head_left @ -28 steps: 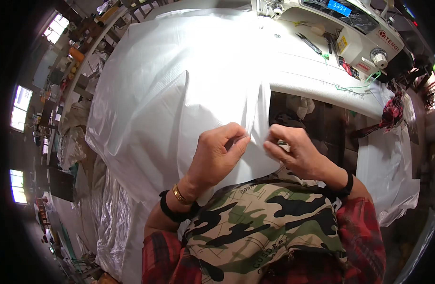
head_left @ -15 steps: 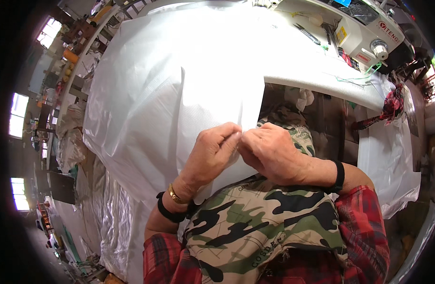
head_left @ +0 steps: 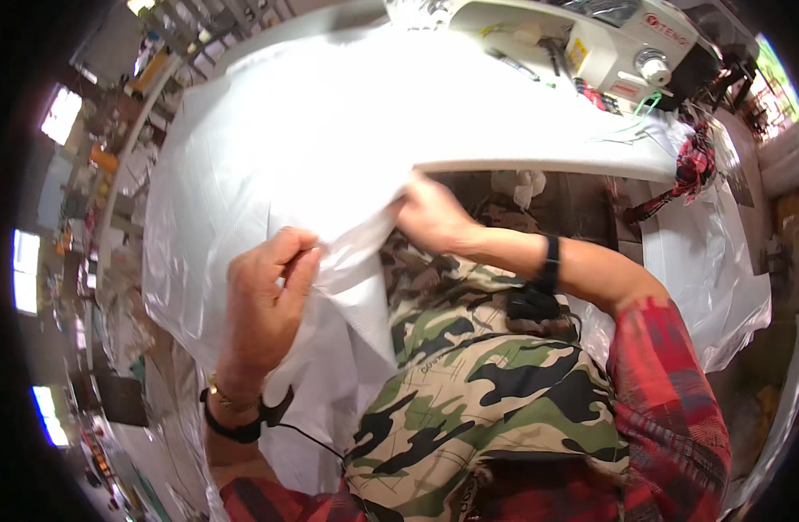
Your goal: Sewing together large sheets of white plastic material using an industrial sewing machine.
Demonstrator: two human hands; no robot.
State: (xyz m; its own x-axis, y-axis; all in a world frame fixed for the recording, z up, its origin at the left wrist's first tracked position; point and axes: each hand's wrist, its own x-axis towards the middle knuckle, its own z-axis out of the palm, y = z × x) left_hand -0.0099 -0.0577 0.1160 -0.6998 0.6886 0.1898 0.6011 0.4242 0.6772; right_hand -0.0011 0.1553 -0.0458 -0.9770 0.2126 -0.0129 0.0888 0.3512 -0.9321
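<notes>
A large white sheet, apparently woven plastic (head_left: pixel 212 174), spreads over the table and hangs down toward my lap. My left hand (head_left: pixel 273 291) pinches its near edge between thumb and fingers. Farther right and higher, my right hand (head_left: pixel 430 213) grips the same edge, its fingers somewhat smeared by motion. Between the two hands the edge is gathered and slants upward to the right. Below it a flap of the sheet falls beside my camouflage apron (head_left: pixel 495 383).
At the far right stands a white sewing machine (head_left: pixel 630 61), with a slim dark tool (head_left: pixel 513 65) and green thread (head_left: pixel 647 104) near it. A red plaid cloth (head_left: pixel 695 161) is bunched at the table's right end. More white sheeting (head_left: pixel 704 261) hangs below.
My hands were together at the sheet's edge and are now apart. The left has moved left and down, the right up and left. The edge between them has lifted and creased.
</notes>
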